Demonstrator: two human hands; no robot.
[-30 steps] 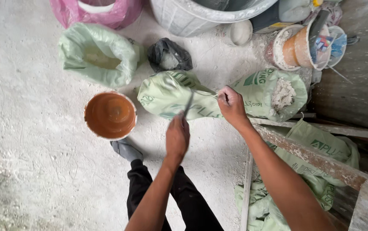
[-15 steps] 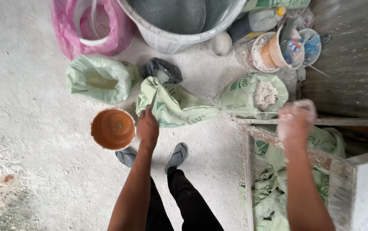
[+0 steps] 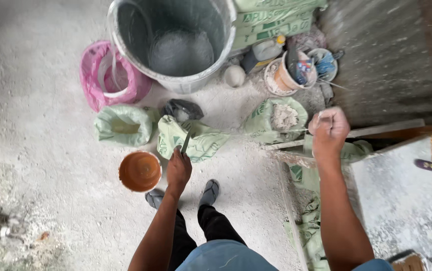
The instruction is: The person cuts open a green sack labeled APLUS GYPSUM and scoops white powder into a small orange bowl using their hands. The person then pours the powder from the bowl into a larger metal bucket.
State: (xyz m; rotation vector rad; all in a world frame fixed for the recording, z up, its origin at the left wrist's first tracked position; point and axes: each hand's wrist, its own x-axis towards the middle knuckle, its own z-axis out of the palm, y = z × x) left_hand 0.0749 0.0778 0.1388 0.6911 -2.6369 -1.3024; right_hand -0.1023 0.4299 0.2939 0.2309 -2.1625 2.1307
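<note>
Head view, looking straight down at a dusty grey concrete floor (image 3: 40, 165). Left hand (image 3: 178, 169) low and centre, closed around a thin dark blade-like tool (image 3: 186, 142), tip pointing up toward a sealed pale green sack (image 3: 196, 143) lying flat just in front. Right hand (image 3: 329, 131) raised to the right, fist closed on a thin pale string (image 3: 276, 131) stretched taut from that sack across to the fist. Exact kind of tool too small to tell.

Just left of the left hand, an orange bowl (image 3: 139, 171) on the floor, apart from the hand. Beyond the bowl, an open green bag (image 3: 124, 125) with its mouth rolled down. Behind the sealed sack, touching it, a small dark plastic bag (image 3: 183, 109). Further up, a large grey bucket (image 3: 173, 42), and beside it to the left a pink plastic bag (image 3: 95, 80) slumped against its wall. Between the two hands, an open green sack of white powder (image 3: 282, 116). Near the bucket to the right, a cluster of small pots (image 3: 296, 75) holding brushes and tools. Under the right forearm, a rough wooden plank (image 3: 296, 155) and crumpled green sacking (image 3: 309, 226). At the bottom, two feet in grey sandals (image 3: 210, 191) and black trouser legs.
</note>
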